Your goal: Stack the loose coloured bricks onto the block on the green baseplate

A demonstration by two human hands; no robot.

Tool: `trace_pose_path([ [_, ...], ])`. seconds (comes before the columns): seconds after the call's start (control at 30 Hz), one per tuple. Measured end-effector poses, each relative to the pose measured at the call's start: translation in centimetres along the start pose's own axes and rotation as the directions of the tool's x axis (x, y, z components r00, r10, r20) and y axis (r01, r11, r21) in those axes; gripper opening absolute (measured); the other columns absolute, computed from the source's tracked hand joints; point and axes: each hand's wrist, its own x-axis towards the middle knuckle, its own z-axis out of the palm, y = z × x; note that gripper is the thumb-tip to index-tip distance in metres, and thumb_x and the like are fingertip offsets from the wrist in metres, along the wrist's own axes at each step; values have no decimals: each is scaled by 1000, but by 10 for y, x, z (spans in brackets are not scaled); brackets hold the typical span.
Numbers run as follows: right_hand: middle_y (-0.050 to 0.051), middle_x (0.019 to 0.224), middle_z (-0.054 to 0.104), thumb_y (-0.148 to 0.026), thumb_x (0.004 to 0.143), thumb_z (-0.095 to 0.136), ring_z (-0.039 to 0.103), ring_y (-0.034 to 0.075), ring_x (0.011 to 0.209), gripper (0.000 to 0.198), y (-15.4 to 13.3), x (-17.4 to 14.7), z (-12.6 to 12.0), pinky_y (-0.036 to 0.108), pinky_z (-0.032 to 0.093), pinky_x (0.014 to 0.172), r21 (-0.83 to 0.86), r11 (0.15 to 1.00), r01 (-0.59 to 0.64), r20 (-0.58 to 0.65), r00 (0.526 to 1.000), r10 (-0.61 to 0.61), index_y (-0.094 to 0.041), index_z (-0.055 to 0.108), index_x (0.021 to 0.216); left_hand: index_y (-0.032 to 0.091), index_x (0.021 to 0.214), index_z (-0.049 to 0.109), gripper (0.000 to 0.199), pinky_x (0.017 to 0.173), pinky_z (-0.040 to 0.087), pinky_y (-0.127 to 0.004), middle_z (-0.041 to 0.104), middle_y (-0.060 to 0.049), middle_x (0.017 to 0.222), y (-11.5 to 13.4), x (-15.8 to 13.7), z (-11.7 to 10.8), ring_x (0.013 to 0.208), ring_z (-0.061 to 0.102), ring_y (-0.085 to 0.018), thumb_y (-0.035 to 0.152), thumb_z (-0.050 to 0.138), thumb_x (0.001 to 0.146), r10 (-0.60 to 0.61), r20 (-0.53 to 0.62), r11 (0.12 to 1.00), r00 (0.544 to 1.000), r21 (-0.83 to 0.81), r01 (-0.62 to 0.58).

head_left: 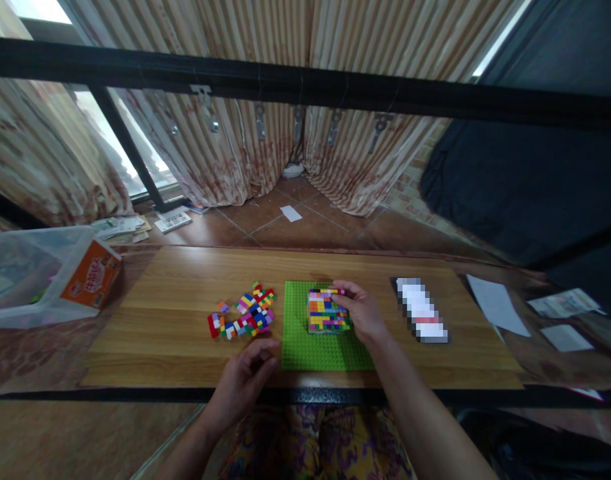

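Note:
A block of stacked, many-coloured toy bricks [327,313] stands on a green studded baseplate [305,353]. My right hand [363,313] reaches over its right side, thumb and index finger pinched at the back right corner on a small pink toy brick [338,291]. Whether that brick is pressed onto the stack is too small to tell. Left of the plate lies a loose pile of toy bricks [253,313] in mixed colours. My left hand [248,373] is near the table's front edge, just below the pile, its fingers loosely curled and apart with nothing visible in them.
The wooden tabletop [150,320] carries a blurred-out phone-like object [421,310] on the right. A clear plastic bin [35,280] with an orange label stands at far left. Papers [498,303] lie at the right. A dark metal bar [305,83] crosses beyond the table.

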Motion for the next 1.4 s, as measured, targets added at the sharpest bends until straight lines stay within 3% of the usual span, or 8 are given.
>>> trace_pose_path([
  [0.33, 4, 92, 73, -32, 55, 80, 68, 19, 79, 53, 3, 0, -3, 37, 53, 78, 12, 999, -32, 33, 999, 32, -20, 65, 105, 18, 103, 63, 24, 61, 45, -23, 62, 0, 73, 2, -1, 3, 67, 56, -14, 31, 58, 84, 17, -31, 996, 999, -90, -19],
  [0.43, 5, 95, 72, -35, 56, 80, 68, 20, 82, 58, 1, -2, -7, 39, 53, 80, -46, 999, 2, 2, 1000, -1, -20, 63, 110, 17, 104, 63, 27, 59, 46, -24, 64, -1, 73, -3, -6, 0, 64, 58, -15, 34, 57, 84, -12, -122, 990, 992, -140, -5],
  [0.6, 9, 104, 70, -38, 64, 77, 65, 25, 97, 52, -12, -19, -9, 42, 53, 84, -237, 960, 148, -153, 970, -188, -20, 64, 110, 17, 96, 67, 24, 77, 51, -30, 71, -5, 90, -16, -14, -27, 86, 65, -21, 34, 59, 81, 9, -450, 1000, 893, 9, -6],
  [0.73, 8, 102, 71, -43, 72, 71, 67, 24, 91, 38, -20, -46, 3, 45, 53, 83, -303, 938, 167, -104, 973, -206, -22, 68, 104, 17, 100, 65, 28, 73, 53, -32, 70, -6, 92, -23, -15, -57, 76, 66, -20, 34, 58, 79, 16, -585, 968, 811, 214, 135],
  [0.87, 7, 104, 71, -42, 75, 68, 65, 25, 97, 28, -15, -68, 17, 45, 53, 86, -340, 920, 195, -36, 975, -219, -23, 70, 97, 18, 111, 60, 35, 73, 52, -34, 63, -8, 103, -20, -8, -70, 76, 64, -20, 28, 59, 78, 43, -570, 846, 820, 457, 273],
  [1.13, 6, 95, 74, -40, 77, 67, 68, 23, 90, 23, -14, -85, 19, 40, 53, 82, -383, 901, 205, -32, 972, -234, -23, 71, 92, 19, 116, 57, 33, 82, 50, -38, 61, -11, 114, -8, 10, -72, 97, 63, -27, 25, 51, 84, 15, -454, 697, 891, 643, 316],
  [1.27, 6, 92, 74, -41, 77, 67, 68, 23, 87, 23, -17, -88, 15, 39, 54, 80, -363, 908, 209, -42, 970, -241, -23, 71, 90, 16, 109, 61, 32, 88, 48, -36, 64, -13, 111, -13, 14, -74, 102, 62, -26, 13, 47, 81, 34, -480, 712, 877, 628, 315],
  [1.4, 6, 95, 73, -41, 79, 65, 67, 23, 90, 21, -16, -94, 13, 40, 53, 81, -378, 899, 220, -8, 971, -241, -24, 71, 91, 13, 105, 63, 30, 83, 49, -36, 69, -12, 99, -18, 11, -77, 92, 65, -25, 17, 52, 78, -36, -588, 827, 808, 437, 355],
])
